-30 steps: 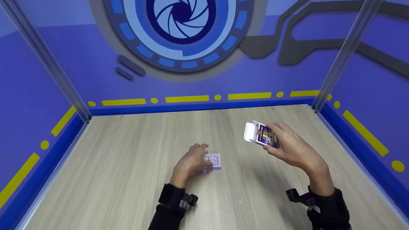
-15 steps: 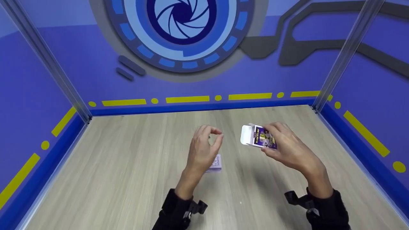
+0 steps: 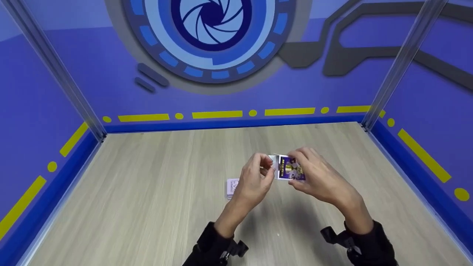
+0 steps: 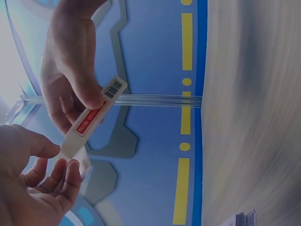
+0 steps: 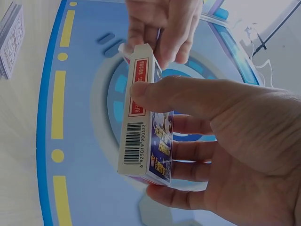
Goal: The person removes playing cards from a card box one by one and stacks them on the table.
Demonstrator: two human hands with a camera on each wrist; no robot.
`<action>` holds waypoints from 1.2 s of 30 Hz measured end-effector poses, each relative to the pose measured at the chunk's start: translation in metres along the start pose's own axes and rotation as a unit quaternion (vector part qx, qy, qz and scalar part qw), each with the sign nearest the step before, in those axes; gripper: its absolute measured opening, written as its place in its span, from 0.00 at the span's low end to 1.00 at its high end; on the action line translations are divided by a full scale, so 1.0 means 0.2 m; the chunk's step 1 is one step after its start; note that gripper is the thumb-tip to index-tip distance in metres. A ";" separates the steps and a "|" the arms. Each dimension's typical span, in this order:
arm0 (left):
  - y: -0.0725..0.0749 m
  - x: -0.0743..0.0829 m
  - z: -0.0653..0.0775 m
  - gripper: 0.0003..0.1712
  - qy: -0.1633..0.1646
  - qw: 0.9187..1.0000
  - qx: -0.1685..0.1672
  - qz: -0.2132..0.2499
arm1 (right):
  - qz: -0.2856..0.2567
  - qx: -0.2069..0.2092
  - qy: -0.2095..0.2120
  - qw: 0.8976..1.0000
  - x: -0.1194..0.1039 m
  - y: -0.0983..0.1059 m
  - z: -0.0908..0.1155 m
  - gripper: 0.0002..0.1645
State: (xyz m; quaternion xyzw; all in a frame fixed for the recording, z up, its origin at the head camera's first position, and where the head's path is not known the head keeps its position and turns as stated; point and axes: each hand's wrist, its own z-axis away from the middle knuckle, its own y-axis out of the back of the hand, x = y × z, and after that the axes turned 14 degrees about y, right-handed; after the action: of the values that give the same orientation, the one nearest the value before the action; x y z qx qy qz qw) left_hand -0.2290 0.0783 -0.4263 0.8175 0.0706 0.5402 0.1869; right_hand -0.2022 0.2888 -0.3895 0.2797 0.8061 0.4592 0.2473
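Note:
Held above the table by my right hand [image 3: 321, 175] is a small card box [image 3: 289, 169] with a purple and yellow printed face. In the right wrist view, that thumb presses the box's narrow white side, which bears a barcode, and the fingers lie along the opposite side. The box's flap end points left, toward my left hand [image 3: 256, 177]. My left thumb and fingertips pinch at the white end flap [image 3: 273, 161]. Partly hidden behind the left hand, a deck of cards [image 3: 231, 187] with pale purple patterned backs lies on the table.
The wood-grain table [image 3: 159, 192] is bordered by a blue back wall [image 3: 221, 103] and side walls. Metal posts [image 3: 391, 74] stand at its back corners. Both wrists carry black camera straps.
My left hand has left the deck, risen and moved right to the box's flap end. My right hand has brought the box slightly left and turned it more level.

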 end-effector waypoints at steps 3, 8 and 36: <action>0.00 -0.01 0.00 0.11 0.029 0.999 -0.010 0.012 | 0.005 0.001 0.012 1.000 -0.01 -0.01 0.00 0.41; 0.01 -0.03 -0.01 0.14 0.073 0.996 -0.031 0.028 | 0.007 0.004 0.029 1.000 -0.03 -0.02 -0.01 0.41; 0.08 -0.03 -0.03 0.24 0.093 0.994 -0.042 0.022 | -0.005 -0.020 -0.005 1.000 0.02 0.00 0.01 0.40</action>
State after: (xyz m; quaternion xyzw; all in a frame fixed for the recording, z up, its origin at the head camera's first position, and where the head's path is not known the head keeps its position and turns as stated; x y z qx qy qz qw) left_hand -0.2376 0.0624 -0.4232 0.7563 0.0468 0.6207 0.2013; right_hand -0.2045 0.2927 -0.3903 0.2729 0.7971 0.4722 0.2594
